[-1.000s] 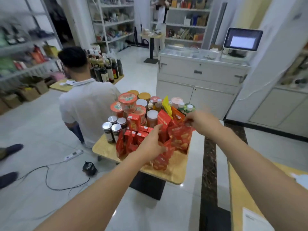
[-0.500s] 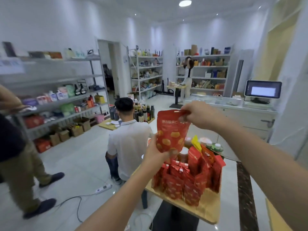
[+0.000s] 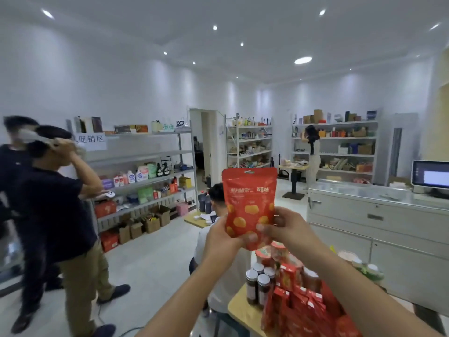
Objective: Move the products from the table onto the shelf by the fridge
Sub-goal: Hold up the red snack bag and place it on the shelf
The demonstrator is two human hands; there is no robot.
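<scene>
Head view. Red pouch (image 3: 249, 203) is held upright in front of the camera, long axis vertical, sealed top edge up. It is well above the table (image 3: 239, 312) and clear of it.

Left hand (image 3: 222, 237) pinches the pouch's lower left corner, thumb on the front face. Right hand (image 3: 285, 227) pinches the lower right edge, fingers wrapped over the front. Both hands are closed on the pouch, on either side of its bottom; neither is plainly nearer the pouch.

Other goods on the table, below the pouch: dark jars (image 3: 257, 283) to its lower left, more red packets (image 3: 298, 310) directly beneath.

Fridge not identifiable in this view, so I cannot tell which shelf is the target. Judgement: the next move calls for carrying the pouch away from the table; the direction is unresolved.

A seated person (image 3: 218, 251) is behind the pouch, close to the table's far side.
</scene>
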